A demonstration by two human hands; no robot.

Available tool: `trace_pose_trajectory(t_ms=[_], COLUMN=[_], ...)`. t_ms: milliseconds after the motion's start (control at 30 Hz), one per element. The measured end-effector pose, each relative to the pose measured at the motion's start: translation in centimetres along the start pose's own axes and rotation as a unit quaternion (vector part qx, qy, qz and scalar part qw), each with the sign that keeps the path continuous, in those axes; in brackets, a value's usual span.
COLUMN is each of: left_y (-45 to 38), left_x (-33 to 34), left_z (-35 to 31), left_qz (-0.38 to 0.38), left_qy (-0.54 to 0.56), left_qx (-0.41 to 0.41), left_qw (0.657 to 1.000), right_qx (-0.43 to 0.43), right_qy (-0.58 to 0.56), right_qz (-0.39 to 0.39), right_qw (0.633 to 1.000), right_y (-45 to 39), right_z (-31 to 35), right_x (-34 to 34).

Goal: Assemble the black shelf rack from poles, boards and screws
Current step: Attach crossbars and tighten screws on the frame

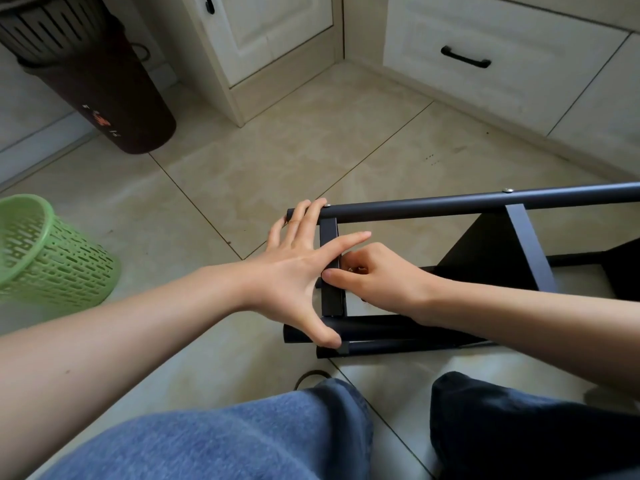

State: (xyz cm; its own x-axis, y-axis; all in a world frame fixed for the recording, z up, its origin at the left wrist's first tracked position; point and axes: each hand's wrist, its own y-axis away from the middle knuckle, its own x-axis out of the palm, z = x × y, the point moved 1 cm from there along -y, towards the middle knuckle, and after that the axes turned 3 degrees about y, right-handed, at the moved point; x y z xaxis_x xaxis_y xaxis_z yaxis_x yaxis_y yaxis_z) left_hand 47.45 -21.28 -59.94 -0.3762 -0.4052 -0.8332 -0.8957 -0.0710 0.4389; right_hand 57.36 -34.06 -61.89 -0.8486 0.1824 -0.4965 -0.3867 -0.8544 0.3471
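Black rack (485,258) lies on its side on the tiled floor (277,161), left hand (298,271) splayed flat across board edge (330,265) and poles to brace it, right hand (377,271) curled, pinching something small, likely a screw, inside the corner.

The black shelf rack (485,271) runs off the right edge. The right hand's (377,271) curled fingers hide whatever small thing they hold.
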Motion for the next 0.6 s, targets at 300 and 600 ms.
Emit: trace_pose_trajectory(t_ms=[300, 600], left_y=[0.0, 0.2], left_x=[0.0, -0.7], left_z=[-0.2, 0.4], left_qz=[-0.005, -0.007], left_qy=[0.024, -0.017], left_qx=[0.001, -0.005], left_qw=[1.000, 1.000], right_qx=[-0.069, -0.115], right_qy=[0.070, 0.271], right_qz=[-0.021, 0.125], right_qw=[0.995, 0.947], right_y=[0.0, 3.4], right_z=[-0.2, -0.8], right_x=[-0.2, -1.4])
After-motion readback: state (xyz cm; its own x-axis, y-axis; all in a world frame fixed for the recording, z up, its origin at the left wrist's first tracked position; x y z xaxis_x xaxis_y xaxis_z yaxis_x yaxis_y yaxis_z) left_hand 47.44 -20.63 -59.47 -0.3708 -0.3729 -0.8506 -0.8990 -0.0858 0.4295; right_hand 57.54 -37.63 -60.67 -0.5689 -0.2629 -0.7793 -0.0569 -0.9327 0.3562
